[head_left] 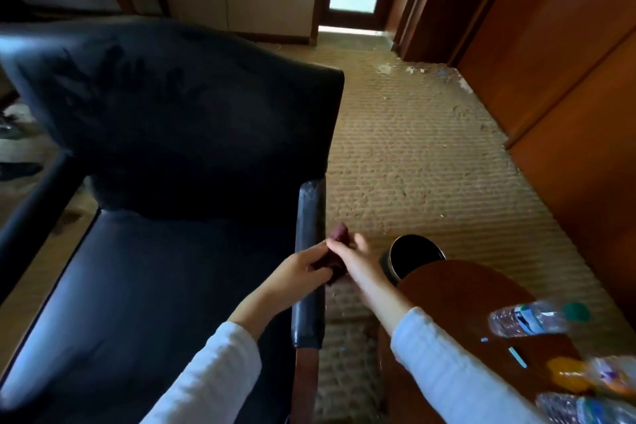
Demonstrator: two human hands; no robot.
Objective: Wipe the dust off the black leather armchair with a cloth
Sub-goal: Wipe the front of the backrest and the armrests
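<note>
- The left hand (303, 268) and right hand (358, 260) both clutch a crumpled maroon cloth (339, 234).
- The glossy black leather armchair (172, 148) shows a padded armrest (309, 217) at the cloth's 9 o'clock, running 6 to 12 o'clock.

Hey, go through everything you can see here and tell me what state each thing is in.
armchair: upright, seat unoccupied.
cloth: bunched, held in both hands beside the armrest.
left hand: grips the cloth.
right hand: holds the cloth.
bin: upright, open-topped.
water bottle: on the table, green cap on.
</note>
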